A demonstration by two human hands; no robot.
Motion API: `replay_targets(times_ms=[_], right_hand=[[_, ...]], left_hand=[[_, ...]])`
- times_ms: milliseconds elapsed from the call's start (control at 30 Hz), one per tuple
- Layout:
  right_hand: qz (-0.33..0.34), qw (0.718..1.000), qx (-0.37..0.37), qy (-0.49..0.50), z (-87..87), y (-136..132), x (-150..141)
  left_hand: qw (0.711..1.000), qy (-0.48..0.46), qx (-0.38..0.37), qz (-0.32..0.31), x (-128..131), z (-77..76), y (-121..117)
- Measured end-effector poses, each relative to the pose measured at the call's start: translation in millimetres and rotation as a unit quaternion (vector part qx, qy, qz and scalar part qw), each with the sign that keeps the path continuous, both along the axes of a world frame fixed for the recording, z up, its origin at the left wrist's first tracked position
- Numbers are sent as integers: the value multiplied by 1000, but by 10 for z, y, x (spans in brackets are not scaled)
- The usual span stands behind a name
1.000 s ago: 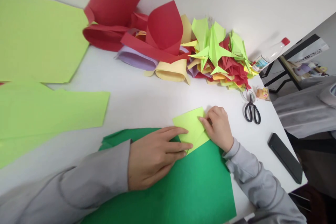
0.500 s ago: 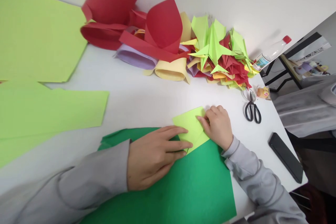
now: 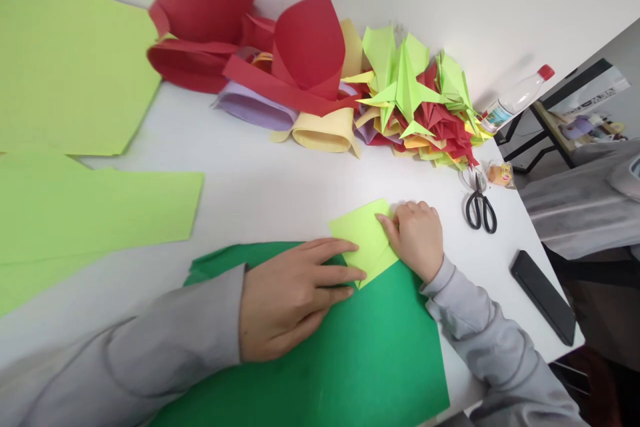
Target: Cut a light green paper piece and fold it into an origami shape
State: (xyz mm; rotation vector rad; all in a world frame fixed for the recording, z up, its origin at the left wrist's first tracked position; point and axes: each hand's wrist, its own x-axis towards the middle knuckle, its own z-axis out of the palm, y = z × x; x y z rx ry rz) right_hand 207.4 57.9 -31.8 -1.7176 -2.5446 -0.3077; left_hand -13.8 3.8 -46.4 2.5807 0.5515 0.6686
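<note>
A small folded piece of light-green paper (image 3: 357,230) lies partly over a large dark-green sheet (image 3: 370,347). My left hand (image 3: 295,300) rests flat, its fingers stretched out and their tips on the folded paper's left and lower part. At the paper's right edge, my right hand (image 3: 417,237) is closed, with the thumb on top of the paper and the other fingers curled behind the edge. A crease line runs across the paper near the right thumb.
Light-green sheets (image 3: 75,67) cover the left of the white table (image 3: 250,193). Along the wall lie rolled red paper (image 3: 310,47) and a pile of folded paper shapes (image 3: 407,90). Black-handled scissors (image 3: 481,207), a black phone (image 3: 543,297) and a bottle (image 3: 517,103) are on the right.
Both hands hold nearly the same places on the light-green paper. The paper's lower corner sits slightly differently under the left fingertips, and the whole view has shifted a little.
</note>
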Motion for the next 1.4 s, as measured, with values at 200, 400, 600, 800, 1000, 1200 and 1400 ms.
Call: replay_targets(times_ms=[200,400,600,800,1000,1200,1400], right_hand=[[5,1000,-12,-11,23,32,9],[7,1000,-13,-5,2,33,20],[3,1000,-10,-5,5,33,11],[4,1000,-9,-1,-2,38,15],[3,1000,-11,10,-4,37,17],[2,1000,-13,11,-4,32,13],[0,1000,-13,12,-3,34,10]], left_hand=[[1000,-6,0,8,-7,-6,-3],[999,-29,6,16,-4,-36,-2],[1000,8,4,14,51,-58,-10],[1000,7,7,21,64,-57,-13],[1000,-2,6,23,70,-62,1],[1000,-7,11,25,75,-67,8],[999,7,24,30,80,-58,3]])
